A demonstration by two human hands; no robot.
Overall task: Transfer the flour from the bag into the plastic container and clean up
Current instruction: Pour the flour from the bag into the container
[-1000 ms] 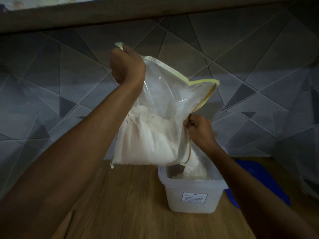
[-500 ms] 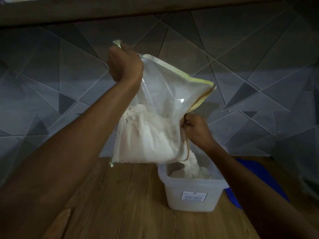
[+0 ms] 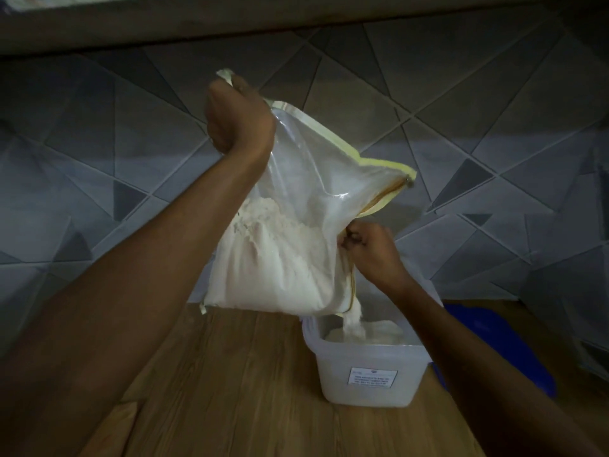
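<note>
A clear plastic bag (image 3: 306,179) with a yellow zip edge hangs tilted in the air, its lower half packed with white flour (image 3: 273,262). My left hand (image 3: 237,117) is shut on the bag's upper left corner. My right hand (image 3: 369,249) grips the bag's right edge by the opening. From the bag's lower right corner a stream of flour (image 3: 354,319) falls into the translucent plastic container (image 3: 365,380), which stands on the wooden counter and has a white label on its front. A mound of flour lies inside it.
A blue lid (image 3: 494,347) lies on the wooden counter (image 3: 230,390) to the right of the container, partly behind my right arm. A grey tiled wall (image 3: 494,143) with triangle patterns rises directly behind. A ledge (image 3: 296,18) runs above it.
The bag has tipped a little further and flour keeps falling; the mound in the container has grown. Both hands keep the same grips.
</note>
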